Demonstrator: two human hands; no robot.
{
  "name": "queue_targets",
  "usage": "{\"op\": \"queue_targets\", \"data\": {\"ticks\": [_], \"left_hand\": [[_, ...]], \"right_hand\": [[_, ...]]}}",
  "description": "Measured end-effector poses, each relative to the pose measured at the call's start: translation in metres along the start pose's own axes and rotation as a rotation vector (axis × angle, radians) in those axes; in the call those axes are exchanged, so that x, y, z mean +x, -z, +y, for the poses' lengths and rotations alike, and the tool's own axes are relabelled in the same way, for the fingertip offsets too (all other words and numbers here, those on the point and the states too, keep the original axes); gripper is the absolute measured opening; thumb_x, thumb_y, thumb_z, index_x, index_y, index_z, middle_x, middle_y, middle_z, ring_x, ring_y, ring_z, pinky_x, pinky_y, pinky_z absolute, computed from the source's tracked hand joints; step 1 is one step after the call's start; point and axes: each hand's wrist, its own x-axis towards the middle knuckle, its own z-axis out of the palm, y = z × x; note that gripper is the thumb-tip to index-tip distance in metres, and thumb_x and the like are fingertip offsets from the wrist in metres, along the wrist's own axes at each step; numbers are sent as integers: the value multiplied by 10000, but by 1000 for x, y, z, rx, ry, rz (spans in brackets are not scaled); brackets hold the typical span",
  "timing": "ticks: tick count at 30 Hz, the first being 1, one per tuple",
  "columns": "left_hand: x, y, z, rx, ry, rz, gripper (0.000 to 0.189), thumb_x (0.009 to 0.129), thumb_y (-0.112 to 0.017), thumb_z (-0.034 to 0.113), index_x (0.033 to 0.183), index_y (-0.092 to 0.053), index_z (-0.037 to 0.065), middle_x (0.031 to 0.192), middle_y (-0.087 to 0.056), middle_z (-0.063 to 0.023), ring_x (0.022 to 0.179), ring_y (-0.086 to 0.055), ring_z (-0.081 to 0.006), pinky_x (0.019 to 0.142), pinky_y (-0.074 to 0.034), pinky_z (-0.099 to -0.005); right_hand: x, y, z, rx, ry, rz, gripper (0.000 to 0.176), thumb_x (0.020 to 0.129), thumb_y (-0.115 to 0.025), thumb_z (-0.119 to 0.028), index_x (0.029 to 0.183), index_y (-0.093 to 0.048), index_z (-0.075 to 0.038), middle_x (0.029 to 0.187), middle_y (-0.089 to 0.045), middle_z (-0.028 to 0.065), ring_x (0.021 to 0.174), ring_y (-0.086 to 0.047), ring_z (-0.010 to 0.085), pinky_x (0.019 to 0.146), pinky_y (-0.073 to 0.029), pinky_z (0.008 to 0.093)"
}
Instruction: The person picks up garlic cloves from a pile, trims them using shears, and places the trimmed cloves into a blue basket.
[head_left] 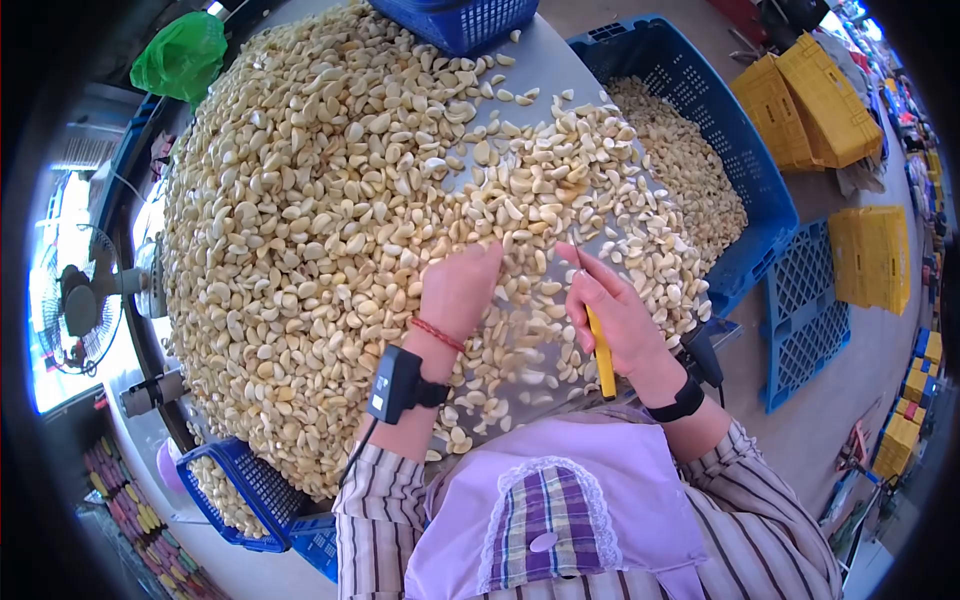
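This is looking like a food workshop: garlic point(290, 220) is covering a table point(550, 60), 2 crates point(735, 150) are holding more, yellow bins point(870, 260) and 1 fan point(85, 295) are standing around.

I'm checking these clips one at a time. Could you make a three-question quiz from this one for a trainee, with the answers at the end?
1. Multiple choice: what does the right hand hold?
a) a green bag
b) a yellow-handled tool
c) a fan

2. True or false: the red bracelet is on the wrist of the right hand.

3. Fill in the blank: the big blue crate in the upper right of the view holds peeled garlic ____.

Key:
1. b
2. False; the red bracelet is on the wrist of the left hand.
3. cloves
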Motion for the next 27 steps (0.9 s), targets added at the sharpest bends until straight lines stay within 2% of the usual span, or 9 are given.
{"op": "queue_targets", "data": {"ticks": [3,5,7,9,10,13,20,22,27], "left_hand": [[-8,1,5,27,15,-30,153,833,-633,197,939,-637,86,805,-642,-86,666,-624,-262,575,-494,-326],[-17,6,5,-254,320,-47,138,828,-652,178,937,-645,93,805,-648,-97,642,-624,-225,576,-491,-300],[-30,5,0,-396,381,-61,138,834,-661,184,910,-630,73,840,-675,-74,667,-638,-207,594,-500,-274],[-38,11,0,-1016,449,169,95,827,-674,95,906,-635,61,720,-619,-40,577,-556,-98,517,-435,-205],[-42,24,6,-1316,762,111,55,842,-650,64,874,-606,56,739,-599,-28,541,-499,-61,461,-367,-162],[-52,29,19,-1584,723,225,58,846,-632,35,851,-577,56,748,-598,-36,514,-451,-45,428,-316,-153],[-60,39,43,-1293,421,310,71,812,-675,-11,852,-620,10,880,-656,-67,710,-571,-71,621,-469,-200],[-58,45,50,-1212,306,360,91,791,-699,-9,845,-629,11,875,-653,-58,793,-590,-103,725,-477,-242],[-60,42,47,-1207,314,332,76,791,-702,6,823,-634,15,868,-650,-57,779,-589,-97,692,-477,-242]], "right_hand": [[-1,3,-6,-14,49,-7,452,965,-470,-267,1383,-409,-107,665,-461,-31,468,-420,34,434,-353,170],[-1,8,-7,-25,75,-3,453,966,-470,-268,1384,-407,-105,668,-463,-31,471,-420,33,434,-352,170],[0,11,-5,-61,73,26,453,966,-476,-264,1383,-410,-99,671,-458,-35,471,-405,31,433,-346,175],[2,11,3,-97,67,13,462,960,-490,-265,1384,-411,-98,683,-472,-33,477,-403,28,440,-351,176],[1,9,6,-135,65,4,472,953,-503,-266,1385,-412,-98,696,-485,-30,483,-400,26,446,-357,177],[-7,-6,10,-331,56,-61,510,923,-553,-270,1382,-418,-95,731,-521,-22,501,-408,13,462,-370,173],[-12,-28,2,-680,228,-286,641,896,-582,-269,1436,-298,-73,826,-586,44,694,-521,85,651,-428,224],[-12,-29,-1,-673,235,-299,629,899,-579,-263,1434,-306,-76,836,-591,42,692,-516,78,643,-422,216],[-14,-32,-8,-463,62,-324,546,932,-529,-236,1427,-341,-103,816,-589,20,637,-480,42,580,-399,190]]}}
